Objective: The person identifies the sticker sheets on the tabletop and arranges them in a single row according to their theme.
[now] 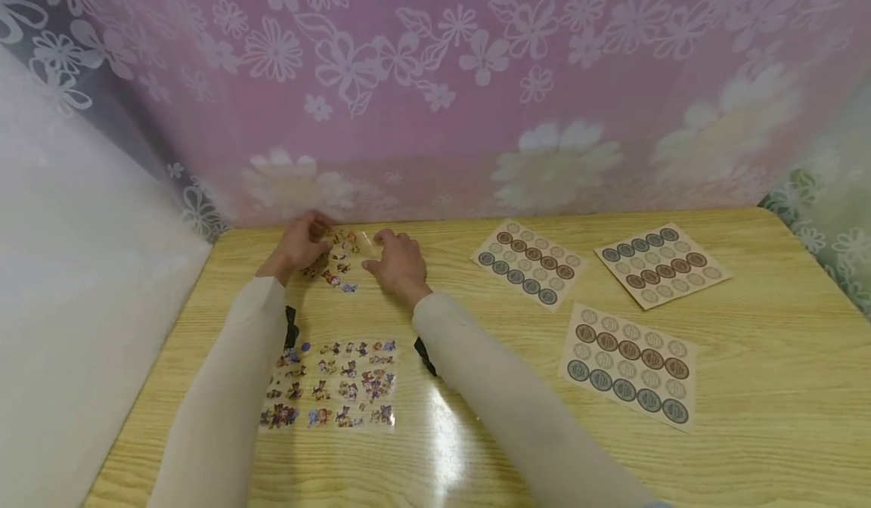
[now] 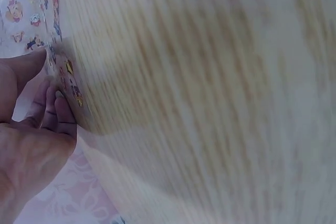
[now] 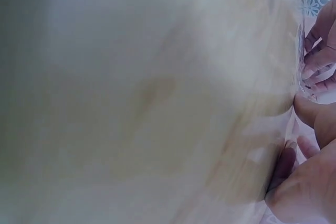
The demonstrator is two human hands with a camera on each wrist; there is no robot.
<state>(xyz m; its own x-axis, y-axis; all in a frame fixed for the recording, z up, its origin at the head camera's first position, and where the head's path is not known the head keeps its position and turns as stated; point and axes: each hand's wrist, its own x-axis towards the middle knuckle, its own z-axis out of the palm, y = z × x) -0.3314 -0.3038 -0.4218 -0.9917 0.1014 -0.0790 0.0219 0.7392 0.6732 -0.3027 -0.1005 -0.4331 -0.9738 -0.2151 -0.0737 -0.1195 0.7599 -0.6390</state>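
A clear sticker sheet (image 1: 343, 249) printed with small cartoon figures lies between both hands near the table's back edge. My left hand (image 1: 299, 245) grips its left side, thumb and curled fingers at the edge; the left wrist view shows the thumb (image 2: 32, 66) over the printed figures. At the opposite side, my right hand (image 1: 400, 262) holds the edge with bent fingers, its thumb (image 3: 310, 111) close to the tabletop. Nearer the front, a second clear sheet (image 1: 348, 391) with rows of similar cartoon stickers lies flat, partly hidden by the left forearm.
Three beige sheets of round brown, grey and pale stickers lie on the right: one at the back (image 1: 529, 264), one far right (image 1: 661, 264), one nearer the front (image 1: 629, 364). A pink flowered curtain (image 1: 435, 130) hangs along the back edge of the wood-grain table (image 1: 503, 447).
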